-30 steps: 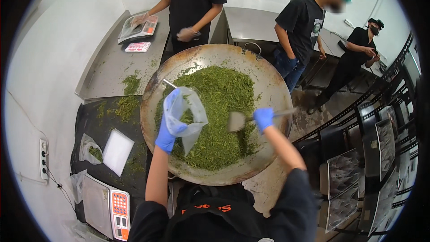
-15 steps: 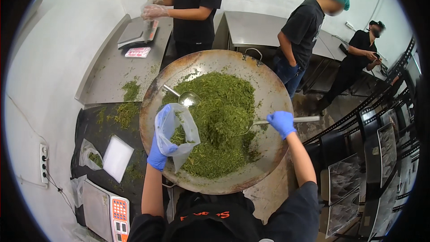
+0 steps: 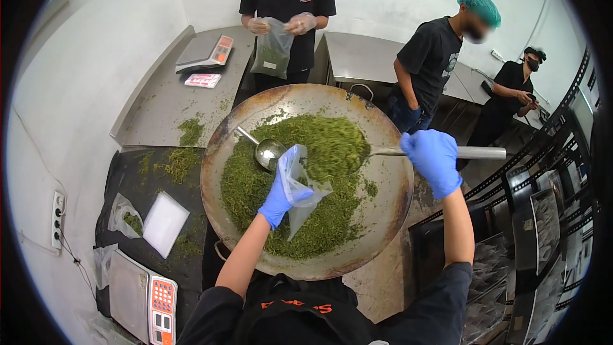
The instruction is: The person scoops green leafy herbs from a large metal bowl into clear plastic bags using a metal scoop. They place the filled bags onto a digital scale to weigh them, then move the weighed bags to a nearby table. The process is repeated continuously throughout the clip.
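Observation:
A wide metal wok point(image 3: 383, 214) with a browned rim stands in front of me, holding a heap of shredded green leaves point(image 3: 300, 233). My left hand point(image 3: 274, 203), in a blue glove, grips a clear plastic bag point(image 3: 305, 193) above the heap. My right hand point(image 3: 435, 160), also blue-gloved, is closed round the handle of a metal ladle point(image 3: 485, 153). The ladle's bowl is raised to the bag's upper right, loaded with green shreds that blur with motion and hide it. A second ladle point(image 3: 269, 152) lies on the heap, just beyond my left hand.
On the black-covered surface at left are a digital scale point(image 3: 131, 287), a stack of white bags point(image 3: 166, 223) and a small bag with green shreds point(image 3: 131, 220). Beyond, a co-worker holds a filled bag point(image 3: 273, 54) near another scale point(image 3: 203, 54). Two more people stand far right, behind racks point(image 3: 549, 217).
My right hand has lifted the loaded ladle up and away from me. My left hand has carried the bag rightward. The far co-worker's bag now hangs in front of their body.

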### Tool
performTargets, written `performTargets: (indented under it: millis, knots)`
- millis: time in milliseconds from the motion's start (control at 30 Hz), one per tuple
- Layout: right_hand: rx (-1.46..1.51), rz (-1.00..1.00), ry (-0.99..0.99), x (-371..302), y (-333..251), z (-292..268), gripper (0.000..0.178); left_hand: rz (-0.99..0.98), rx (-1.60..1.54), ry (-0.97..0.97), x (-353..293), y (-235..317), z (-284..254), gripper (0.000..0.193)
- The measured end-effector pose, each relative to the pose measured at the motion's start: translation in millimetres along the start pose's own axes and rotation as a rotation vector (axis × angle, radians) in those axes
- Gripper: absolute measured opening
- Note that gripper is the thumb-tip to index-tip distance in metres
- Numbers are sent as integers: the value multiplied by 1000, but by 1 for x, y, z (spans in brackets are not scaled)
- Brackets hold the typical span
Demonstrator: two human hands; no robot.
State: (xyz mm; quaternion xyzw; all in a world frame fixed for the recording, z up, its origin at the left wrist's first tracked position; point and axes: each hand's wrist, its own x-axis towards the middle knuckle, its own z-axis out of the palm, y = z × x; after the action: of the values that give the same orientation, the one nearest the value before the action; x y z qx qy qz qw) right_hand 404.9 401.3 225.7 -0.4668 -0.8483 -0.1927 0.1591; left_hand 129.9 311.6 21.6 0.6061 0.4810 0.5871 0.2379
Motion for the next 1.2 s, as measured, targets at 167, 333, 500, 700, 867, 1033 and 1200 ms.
performTargets:
  millis: [167,333,500,700,867,1033,1200]
  knots:
    - [-139,-234,88,8,-41,-15,23,-57,-188,72,6,-13,13,121]
    - [-276,-358,100,13,-55,-51,8,-80,83,20,-1,4,13,125]
    - [-295,-233,119,13,-39,-56,10,-64,-155,91,-18,16,-7,121]
    - [-316,-153,-218,-37,-1,149,14,-90,152,-43,-8,10,-51,121]
    - [-155,-25,-497,-115,-84,317,14,-85,-152,123,-15,36,-54,117]
    - [26,36,-421,-107,-85,307,20,42,486,55,-26,29,-77,104]
    - [70,135,-381,-70,-7,228,32,170,736,26,-27,25,-75,95]
